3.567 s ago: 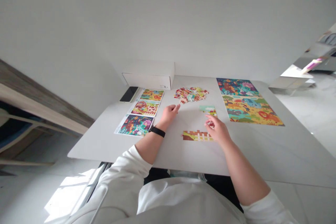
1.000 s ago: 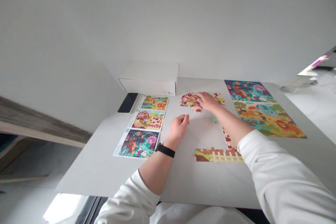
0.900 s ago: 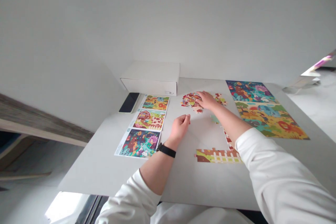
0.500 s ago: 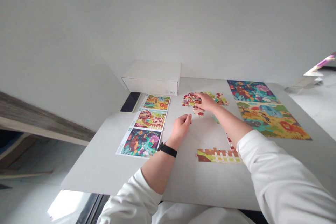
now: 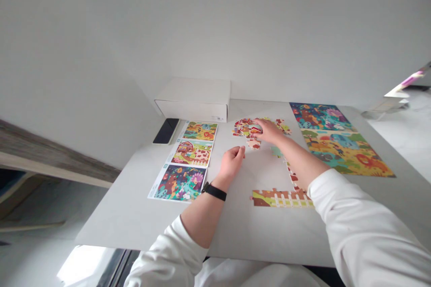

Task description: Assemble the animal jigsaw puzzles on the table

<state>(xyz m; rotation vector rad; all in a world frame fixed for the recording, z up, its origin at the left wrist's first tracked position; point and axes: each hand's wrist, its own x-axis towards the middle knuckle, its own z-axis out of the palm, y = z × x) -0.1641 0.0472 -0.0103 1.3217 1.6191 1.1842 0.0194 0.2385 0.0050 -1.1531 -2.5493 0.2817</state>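
My right hand (image 5: 270, 132) is over a pile of loose jigsaw puzzle pieces (image 5: 243, 126), its thumb and forefinger apart and touching the pieces. Below the pile, my left hand (image 5: 232, 161) rests on the table with its fingers curled closed; whether anything is inside them is hidden. Near my right hand lies a single brown-and-cream piece (image 5: 253, 144). Closer to me, joined pieces form a bottom strip with a white fence (image 5: 281, 198). A narrow column of joined pieces (image 5: 292, 176) rises from its right part, partly covered by my right forearm.
On the left lies a sheet with three printed pictures (image 5: 191, 152), beside a dark-screened phone (image 5: 166, 131). A white box (image 5: 193, 98) stands against the wall. Two finished-looking puzzle pictures (image 5: 340, 143) lie at the right of the white table (image 5: 134, 219).
My right hand has shifted slightly to the right over the pile, and the gap between thumb and forefinger looks wider. My left hand stays where it was.
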